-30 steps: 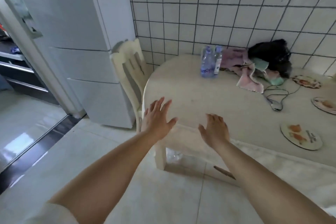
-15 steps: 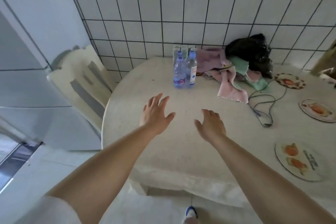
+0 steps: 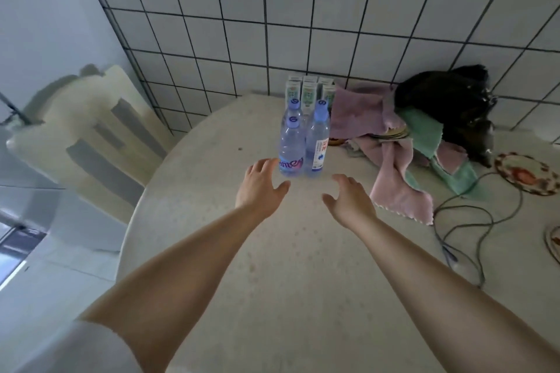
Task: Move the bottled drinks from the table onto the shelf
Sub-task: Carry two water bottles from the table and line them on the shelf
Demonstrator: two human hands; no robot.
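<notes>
Three clear water bottles with blue caps stand together on the round pale table [image 3: 272,266], near the tiled wall. The front left bottle [image 3: 291,150] carries a blue and pink label, the front right bottle [image 3: 317,142] a white one. A third bottle [image 3: 293,110] stands behind them. Small white drink cartons [image 3: 309,92] are lined up against the wall behind the bottles. My left hand [image 3: 260,183] is open, its fingertips just left of the front left bottle, apart from it. Just below and right of the bottles, my right hand [image 3: 348,200] is open and holds nothing.
Pink and green cloths [image 3: 391,172] and a black bag [image 3: 448,103] are piled on the table right of the bottles. A grey cable [image 3: 472,218] and patterned coasters [image 3: 527,175] lie further right. A cream chair [image 3: 88,133] stands left of the table, beside a white fridge.
I have come closer to the table. Both hands have reached forward over it toward the bottles, and the cartons behind the bottles have come into view.
</notes>
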